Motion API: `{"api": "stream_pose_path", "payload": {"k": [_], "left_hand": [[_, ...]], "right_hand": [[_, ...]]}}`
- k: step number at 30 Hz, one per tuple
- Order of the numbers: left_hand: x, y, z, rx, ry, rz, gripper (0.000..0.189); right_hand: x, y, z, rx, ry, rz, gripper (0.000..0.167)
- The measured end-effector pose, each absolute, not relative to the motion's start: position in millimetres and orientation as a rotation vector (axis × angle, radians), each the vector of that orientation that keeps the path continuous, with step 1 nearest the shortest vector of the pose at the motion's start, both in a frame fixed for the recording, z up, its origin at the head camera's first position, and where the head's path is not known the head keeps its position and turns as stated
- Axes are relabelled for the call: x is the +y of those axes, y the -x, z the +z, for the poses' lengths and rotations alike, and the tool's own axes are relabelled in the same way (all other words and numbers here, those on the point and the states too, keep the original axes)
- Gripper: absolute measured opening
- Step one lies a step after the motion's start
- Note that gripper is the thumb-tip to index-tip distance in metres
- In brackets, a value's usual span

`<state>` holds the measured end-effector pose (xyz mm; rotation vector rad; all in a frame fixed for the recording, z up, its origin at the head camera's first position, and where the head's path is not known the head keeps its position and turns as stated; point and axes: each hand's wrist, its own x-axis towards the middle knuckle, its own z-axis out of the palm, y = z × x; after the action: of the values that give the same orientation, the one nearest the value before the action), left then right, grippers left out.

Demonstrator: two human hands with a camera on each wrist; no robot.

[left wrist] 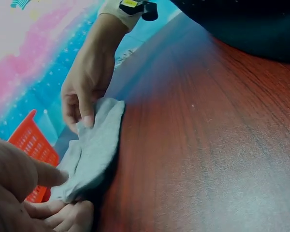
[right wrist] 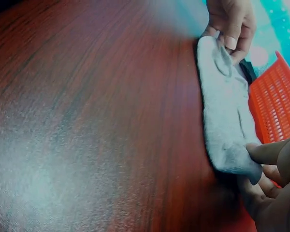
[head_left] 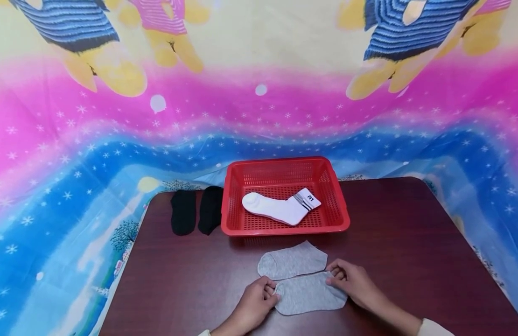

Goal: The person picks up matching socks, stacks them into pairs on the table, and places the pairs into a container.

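Observation:
Two grey ankle socks lie side by side near the front of the table, toes to the left. My left hand (head_left: pixel 252 302) pinches the toe end of the nearer grey sock (head_left: pixel 309 294), thumb on top. At its cuff end, my right hand (head_left: pixel 357 283) pinches the upper corner between thumb and fingers. The farther grey sock (head_left: pixel 293 261) rests just behind, close along its edge. In the right wrist view, the nearer sock (right wrist: pixel 224 116) stretches between both hands, its ends slightly off the table.
Behind the grey socks stands a red plastic basket (head_left: pixel 286 231) with a white sock (head_left: pixel 280 209) inside, striped at the cuff. Left of the basket lie two black socks (head_left: pixel 183 212), one touching or partly behind its wall. A patterned cloth (head_left: pixel 259 112) hangs behind the dark wooden table (head_left: pixel 192 284).

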<state>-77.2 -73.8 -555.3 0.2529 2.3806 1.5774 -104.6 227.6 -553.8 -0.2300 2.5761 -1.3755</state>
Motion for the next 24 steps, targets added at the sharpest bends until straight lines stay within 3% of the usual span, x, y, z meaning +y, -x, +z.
{"api": "stream_pose_path", "payload": {"k": [12, 18, 24], "left_hand": [[-67.0, 77.3, -561.7, 2.433, -0.189, 1.618, 0.014], [-68.7, 76.5, -562.2, 2.357, -0.117, 1.704, 0.005], [-70.8, 77.2, -563.0, 2.326, -0.095, 1.733, 0.004]], "right_hand": [[225.6, 106.8, -556.4, 2.642, 0.2, -1.275, 0.024], [230.4, 103.3, -547.6, 2.545, 0.156, -1.325, 0.03], [235.9, 103.7, -543.4, 2.501, 0.182, -1.287, 0.026]]}}
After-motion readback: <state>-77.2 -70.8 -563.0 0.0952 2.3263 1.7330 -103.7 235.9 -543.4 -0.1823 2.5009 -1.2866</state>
